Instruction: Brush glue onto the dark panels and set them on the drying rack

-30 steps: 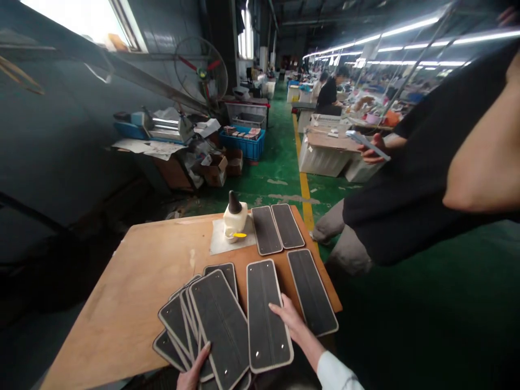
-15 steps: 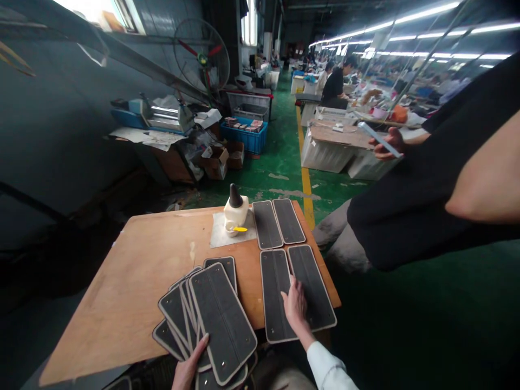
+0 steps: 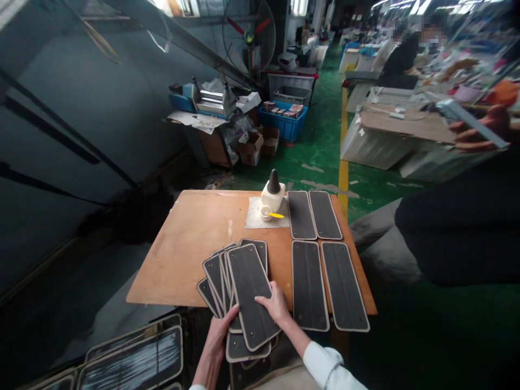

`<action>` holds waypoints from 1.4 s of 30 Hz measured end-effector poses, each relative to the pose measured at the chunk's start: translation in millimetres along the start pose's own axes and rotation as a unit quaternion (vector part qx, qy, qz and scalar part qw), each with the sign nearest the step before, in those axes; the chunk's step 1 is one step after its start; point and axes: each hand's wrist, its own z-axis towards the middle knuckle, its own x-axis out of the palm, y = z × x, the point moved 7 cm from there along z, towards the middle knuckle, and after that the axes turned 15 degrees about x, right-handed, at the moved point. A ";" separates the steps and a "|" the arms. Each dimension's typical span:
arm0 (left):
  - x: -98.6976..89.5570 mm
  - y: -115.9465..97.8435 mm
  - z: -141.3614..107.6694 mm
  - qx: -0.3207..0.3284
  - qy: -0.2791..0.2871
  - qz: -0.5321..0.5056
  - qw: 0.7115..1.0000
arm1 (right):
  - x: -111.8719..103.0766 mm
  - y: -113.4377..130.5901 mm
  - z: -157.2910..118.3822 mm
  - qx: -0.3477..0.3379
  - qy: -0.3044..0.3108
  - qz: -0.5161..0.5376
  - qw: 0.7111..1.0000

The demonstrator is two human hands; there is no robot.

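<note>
Panel (image 3: 252,295), dark, round-cornered and pale-edged, tops a fanned stack (image 3: 213,271) clamped in left fingers (image 3: 233,312), right fingers (image 3: 266,301) clamping the panel.

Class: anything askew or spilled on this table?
The panel pile at the front lies fanned askew, unlike the four panels in neat rows; a pale mark on the tabletop may be a spill or wear.
</note>
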 end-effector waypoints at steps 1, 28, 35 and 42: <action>-3.3 -3.0 1.0 0.008 0.006 -0.002 1.000 | -0.4 1.3 -0.5 -0.009 -0.004 0.024 1.000; -56.1 -20.8 41.8 0.065 -0.034 0.061 0.995 | 25.7 -0.1 7.8 0.063 0.177 0.304 0.934; -66.7 -20.3 55.7 0.058 -0.054 0.130 0.988 | -17.9 -8.8 21.7 0.043 0.124 0.284 0.950; -74.2 -58.0 46.8 0.079 -0.116 0.139 0.980 | -54.2 -21.1 30.7 0.059 -0.009 0.074 0.995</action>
